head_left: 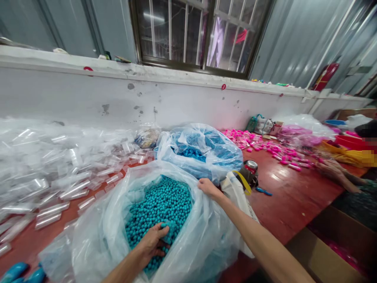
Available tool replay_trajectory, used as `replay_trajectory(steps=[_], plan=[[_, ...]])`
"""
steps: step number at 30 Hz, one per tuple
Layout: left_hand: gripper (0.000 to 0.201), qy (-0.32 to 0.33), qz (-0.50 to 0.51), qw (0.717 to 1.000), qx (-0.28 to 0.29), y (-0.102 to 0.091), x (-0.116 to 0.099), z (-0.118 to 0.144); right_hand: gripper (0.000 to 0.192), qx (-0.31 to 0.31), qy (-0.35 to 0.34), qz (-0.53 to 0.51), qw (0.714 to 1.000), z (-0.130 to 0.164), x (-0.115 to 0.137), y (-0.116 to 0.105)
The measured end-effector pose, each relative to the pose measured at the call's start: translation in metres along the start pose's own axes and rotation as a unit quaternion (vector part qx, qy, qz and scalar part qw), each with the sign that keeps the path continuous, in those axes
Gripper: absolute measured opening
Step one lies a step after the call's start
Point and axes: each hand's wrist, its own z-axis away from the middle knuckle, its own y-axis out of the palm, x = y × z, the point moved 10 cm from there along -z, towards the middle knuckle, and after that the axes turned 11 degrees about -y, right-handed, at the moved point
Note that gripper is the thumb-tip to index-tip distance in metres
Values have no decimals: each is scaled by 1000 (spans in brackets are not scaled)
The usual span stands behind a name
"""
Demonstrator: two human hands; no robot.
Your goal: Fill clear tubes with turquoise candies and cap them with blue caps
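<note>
Left hand [153, 241] buried in the teal beads [160, 204], fingers curled shut around a scoop of them, deep inside the big clear plastic bag [97, 236]. Right hand [209, 188] pinches the bag's far rim, lifting it open. Risky bit: that film is thin, limp and slippery, so if the pinch slackens the rim could sag and small round glossy beads would roll across the red bench [282, 200]. A loose fistful could shed beads too. Beyond the right hand sits a second bag [203, 151] of darker blue pieces; left of the left hand, a heap of clear rigid tubes [53, 184]
</note>
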Motion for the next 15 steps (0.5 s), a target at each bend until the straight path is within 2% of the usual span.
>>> replay_trajectory(steps=[5,10,12,15], plan=[[63,-8,5,1000,-1,1,1,-2,24,47,-74,-142,986,-3,26,7],[63,-3,2,1000,-11,0,1,-1,17,92,-79,-158,980,-1,16,-7],[60,-2,3,1000,-12,1,0,1,14,86,-82,-98,988,-2,14,-21],[53,11,-9,1000,-28,1,-5,5,11,48,-65,71,994,2,21,-40]])
